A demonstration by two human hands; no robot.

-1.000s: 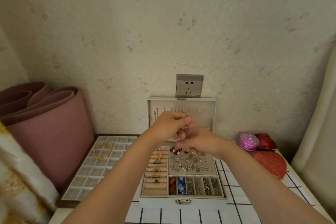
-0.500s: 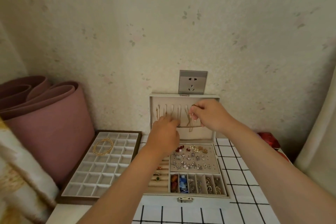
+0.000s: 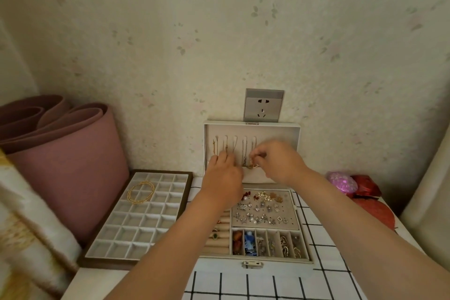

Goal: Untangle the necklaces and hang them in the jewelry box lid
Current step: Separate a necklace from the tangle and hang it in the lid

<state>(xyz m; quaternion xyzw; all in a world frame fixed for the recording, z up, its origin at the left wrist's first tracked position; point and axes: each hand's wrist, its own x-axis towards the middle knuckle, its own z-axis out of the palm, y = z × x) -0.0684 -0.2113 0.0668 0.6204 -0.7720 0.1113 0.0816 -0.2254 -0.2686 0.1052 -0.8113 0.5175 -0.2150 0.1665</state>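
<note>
— Where are the hands right now?
— Both up at the lid, middle of the frame, just under the socket. The right hand pinches a gold necklace at its fingertips, low against the lid's lining.
— And the other one?
— The left hand sits just left of it, fingers pointing up at the chains hanging in a row. Its back faces me, so I can't tell whether it grips one.
— The box?
— The box lies open below them on the checked surface, small jewelry in its compartments.
— Anything beside it?
— A tray at lower left, a gold loop in its far cells, and a pink roll behind.
</note>
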